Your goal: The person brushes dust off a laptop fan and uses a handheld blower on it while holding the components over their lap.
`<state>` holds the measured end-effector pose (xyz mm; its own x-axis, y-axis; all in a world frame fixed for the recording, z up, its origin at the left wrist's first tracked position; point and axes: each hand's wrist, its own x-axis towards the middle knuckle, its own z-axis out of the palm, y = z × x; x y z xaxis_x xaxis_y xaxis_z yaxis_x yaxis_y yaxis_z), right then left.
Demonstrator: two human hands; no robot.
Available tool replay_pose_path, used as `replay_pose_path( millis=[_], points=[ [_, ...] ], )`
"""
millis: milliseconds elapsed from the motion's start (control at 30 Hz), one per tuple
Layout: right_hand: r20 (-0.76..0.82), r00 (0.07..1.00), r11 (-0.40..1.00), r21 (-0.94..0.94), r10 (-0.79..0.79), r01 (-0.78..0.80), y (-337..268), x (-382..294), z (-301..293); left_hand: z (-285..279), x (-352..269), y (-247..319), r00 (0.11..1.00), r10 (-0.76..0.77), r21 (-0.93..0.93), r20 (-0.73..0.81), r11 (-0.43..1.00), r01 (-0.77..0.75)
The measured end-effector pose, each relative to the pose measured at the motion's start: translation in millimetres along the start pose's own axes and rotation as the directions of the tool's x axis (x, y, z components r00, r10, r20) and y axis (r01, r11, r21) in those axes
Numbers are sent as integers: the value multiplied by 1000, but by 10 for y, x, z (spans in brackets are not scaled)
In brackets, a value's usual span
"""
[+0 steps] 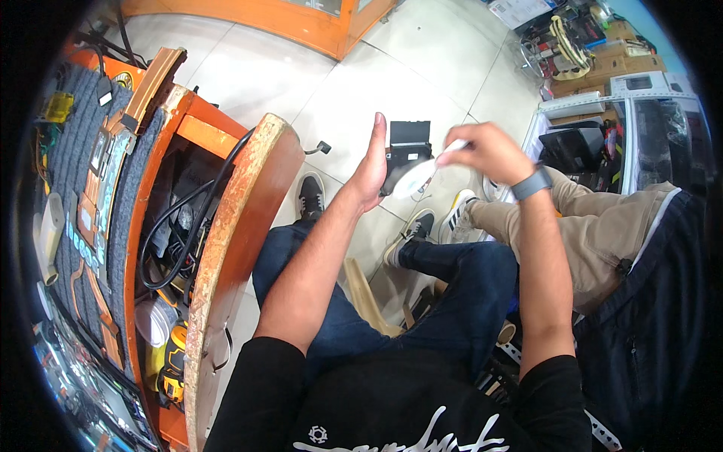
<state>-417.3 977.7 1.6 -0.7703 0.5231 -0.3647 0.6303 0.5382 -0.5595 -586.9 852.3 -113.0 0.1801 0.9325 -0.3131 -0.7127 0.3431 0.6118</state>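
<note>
My right hand [488, 153] pinches the thin end of a white tool with a flat oval head [417, 178], blurred by motion. The head sits just right of my left hand [370, 169], whose thumb points up and whose palm faces right. Most of my left fingers are hidden. A dark blurred shape shows beside that palm, too unclear to name. Just beyond, between both hands, appears a black box-like device [410, 146] with a small white label. Whether it lies on the floor or touches my left hand I cannot tell.
An orange wooden workbench [237, 186] stands at left, with a black cable [212, 209] and a yellow-black power tool [174, 367] inside. A grey ribbed mat [85, 113] covers its top. At right sits a person in beige trousers [604, 237], near a metal shelf [628, 147].
</note>
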Motion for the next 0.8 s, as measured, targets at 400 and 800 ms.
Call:
replay_pose_path(
  millis=[400,800],
  points=[
    [49,999,1000,-12,-8,8,-63,-53,175,16,19,-19,998,-17,-42,-54,999,15],
    [-15,978,977,43,208,-207,50,-132,-101,93,3,49,999,18,-134,-49,991,-24]
  ],
)
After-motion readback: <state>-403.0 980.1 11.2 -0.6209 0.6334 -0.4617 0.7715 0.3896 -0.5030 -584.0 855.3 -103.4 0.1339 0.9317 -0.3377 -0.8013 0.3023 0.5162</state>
